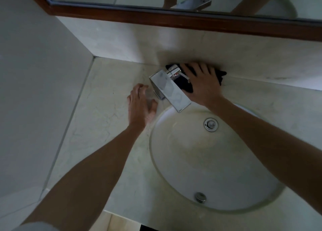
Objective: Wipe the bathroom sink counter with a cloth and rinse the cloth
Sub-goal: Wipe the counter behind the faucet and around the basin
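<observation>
1. Black cloth (pixel 187 86) lies on the counter (pixel 97 119) behind the tap (pixel 169 89), against the back wall (pixel 122 44), partly hidden by the tap.
2. The right hand (pixel 203 84) presses flat on the cloth, fingers straight and spread apart.
3. The left hand (pixel 141 105) is on the counter just left of the tap, fingers loosely bent and slightly apart, holding nothing.
4. The round sink (pixel 244 194) sits below the tap, its drain (pixel 211 124) near the middle.
5. A wood-framed mirror (pixel 174 19) hangs above.
</observation>
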